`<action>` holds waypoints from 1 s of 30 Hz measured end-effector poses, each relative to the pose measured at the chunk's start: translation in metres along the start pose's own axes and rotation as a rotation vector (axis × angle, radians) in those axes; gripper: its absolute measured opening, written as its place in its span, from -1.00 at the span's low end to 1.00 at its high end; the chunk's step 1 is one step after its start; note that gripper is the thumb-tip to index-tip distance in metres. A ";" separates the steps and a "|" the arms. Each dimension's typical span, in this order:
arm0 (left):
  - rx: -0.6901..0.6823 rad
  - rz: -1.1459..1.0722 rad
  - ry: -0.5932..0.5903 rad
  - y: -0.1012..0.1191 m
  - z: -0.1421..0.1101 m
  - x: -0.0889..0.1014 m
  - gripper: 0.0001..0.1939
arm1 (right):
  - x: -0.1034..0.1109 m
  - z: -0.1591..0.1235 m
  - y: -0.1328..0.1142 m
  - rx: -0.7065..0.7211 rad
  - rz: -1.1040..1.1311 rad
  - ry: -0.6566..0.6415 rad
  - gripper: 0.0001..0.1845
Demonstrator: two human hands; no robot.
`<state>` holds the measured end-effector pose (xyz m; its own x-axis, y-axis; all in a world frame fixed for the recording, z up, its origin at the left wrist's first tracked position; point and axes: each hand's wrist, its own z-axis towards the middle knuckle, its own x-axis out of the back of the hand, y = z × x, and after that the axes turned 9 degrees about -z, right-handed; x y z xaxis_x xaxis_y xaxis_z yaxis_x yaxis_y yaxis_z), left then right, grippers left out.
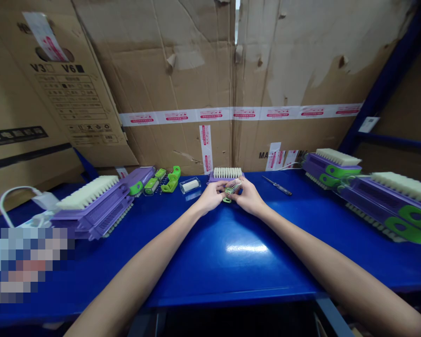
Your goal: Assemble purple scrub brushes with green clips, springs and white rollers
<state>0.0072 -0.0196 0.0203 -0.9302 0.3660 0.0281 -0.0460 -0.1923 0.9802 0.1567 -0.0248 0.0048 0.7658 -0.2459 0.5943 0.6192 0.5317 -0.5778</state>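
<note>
My left hand point(211, 197) and my right hand point(248, 196) meet over the middle of the blue table. The fingers of both pinch a small green part with a clear ribbed cover point(233, 188). Some of that part is hidden by the fingers. Right behind the hands lies a purple brush with pale bristles point(227, 173) facing up. To the left of my left hand is a small clear case with a white piece inside point(190, 185). A screwdriver point(278, 185) rests on the table to the right of my right hand.
Farther left lie a green bracket point(171, 179), green parts with clear covers point(155, 181), scattered small screws and stacked purple brushes point(94, 206). More purple-and-green brushes point(389, 201) stand at the right. Cardboard point(182, 84) walls the back; a white cable point(16, 191) curls at far left.
</note>
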 end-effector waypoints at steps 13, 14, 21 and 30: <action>0.045 -0.031 -0.100 -0.013 0.004 0.005 -0.46 | -0.003 0.002 0.001 -0.111 -0.067 0.027 -0.70; 0.044 -0.038 -0.107 -0.013 0.004 0.005 -0.45 | -0.003 0.002 0.002 -0.090 -0.079 0.013 -0.71; 0.074 -0.048 -0.098 -0.017 0.005 0.009 -0.42 | 0.000 0.003 0.011 -0.038 -0.139 -0.064 -0.77; 0.161 -0.023 0.010 -0.010 0.004 0.006 -0.50 | 0.000 0.002 0.005 -0.057 -0.241 -0.083 -0.76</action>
<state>0.0029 -0.0121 0.0117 -0.9331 0.3595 0.0046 -0.0086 -0.0351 0.9993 0.1591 -0.0208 0.0028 0.5797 -0.2915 0.7609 0.7924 0.4192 -0.4432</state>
